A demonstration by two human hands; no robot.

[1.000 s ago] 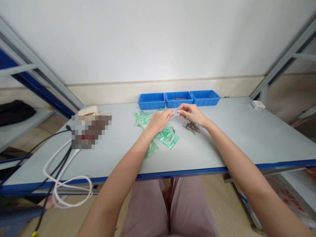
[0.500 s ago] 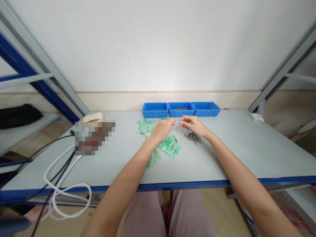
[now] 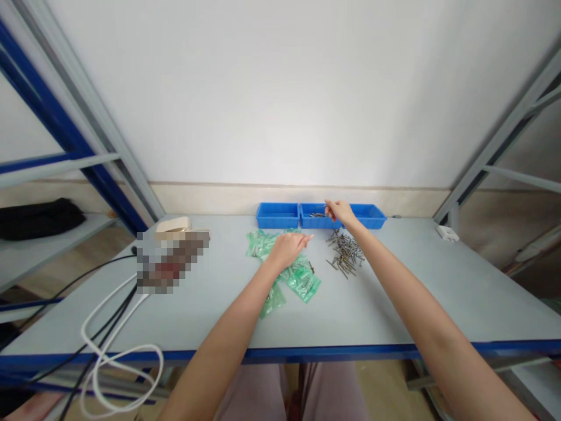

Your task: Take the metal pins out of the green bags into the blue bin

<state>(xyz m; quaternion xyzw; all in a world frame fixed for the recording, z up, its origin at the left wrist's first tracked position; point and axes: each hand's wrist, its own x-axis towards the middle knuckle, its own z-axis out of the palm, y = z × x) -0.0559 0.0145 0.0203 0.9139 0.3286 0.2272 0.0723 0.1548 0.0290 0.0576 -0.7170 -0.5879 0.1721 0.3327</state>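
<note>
My right hand point(image 3: 339, 211) is above the middle blue bin point(image 3: 312, 223), its fingertips pinched on a thin metal piece that looks like a screw point(image 3: 321, 206). Several similar screws point(image 3: 316, 215) lie inside that bin. Over the green plastic bags point(image 3: 302, 280) my left hand point(image 3: 289, 248) is closed, thumb and fingers together; whatever it may hold is too small to make out. Below my right wrist a loose pile of screws point(image 3: 346, 254), some silver and some brownish, lies on the table. One more brownish screw point(image 3: 311, 267) rests beside the bags.
Blue bins stand left point(image 3: 277, 219) and right point(image 3: 370, 216) of the middle one, against the wall. A cream-coloured object point(image 3: 173, 225) and a blurred-out patch are at the left, with white cable point(image 3: 94, 327) hanging over the edge. A white plug-like block point(image 3: 447, 233) lies far right.
My right hand has moved away from my left hand, up and over the middle bin, with a thin screw. The screw pile shows more fully. My left hand stays over the bags.
</note>
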